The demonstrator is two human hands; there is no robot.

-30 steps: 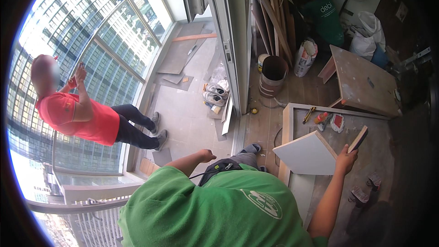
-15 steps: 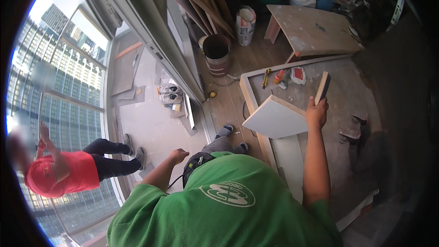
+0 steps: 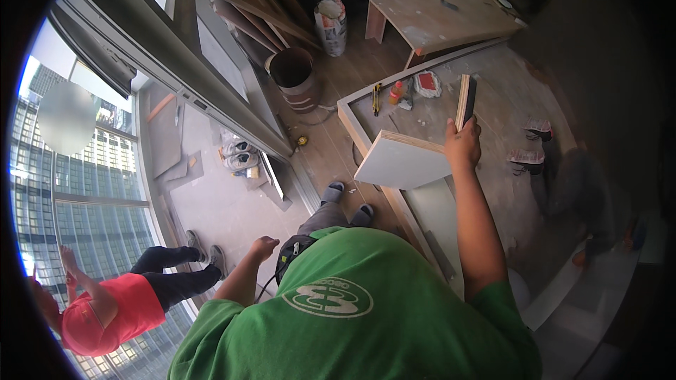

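My right hand point(image 3: 462, 144) is closed round a plywood strip point(image 3: 465, 102) with a dark face, which stands up past my fingers. Against the same hand is a white-faced plywood board point(image 3: 403, 162), tilted over the corner of a low wooden frame point(image 3: 346, 116). Whether board and strip are joined is hidden by my hand. My left hand point(image 3: 264, 248) hangs by my waist with curled fingers, and nothing shows in it. Inside the frame, beyond the board, lie a yellow cutter knife point(image 3: 377, 99), an orange-red bottle point(image 3: 396, 92) and a red-and-white packet point(image 3: 427, 84).
A person in a red shirt point(image 3: 130, 308) stands at the window on the left. Another person in dark clothes is low on the right, shoe soles point(image 3: 527, 157) showing. Ahead are a bucket point(image 3: 299, 84), a sack point(image 3: 331, 28) and a low wooden table point(image 3: 436, 10). Shoes point(image 3: 239, 156) sit beyond the door track.
My view has turned to the right, so most things sit further left in it. The strip and board stay in my right hand. The person in red has raised arms still.
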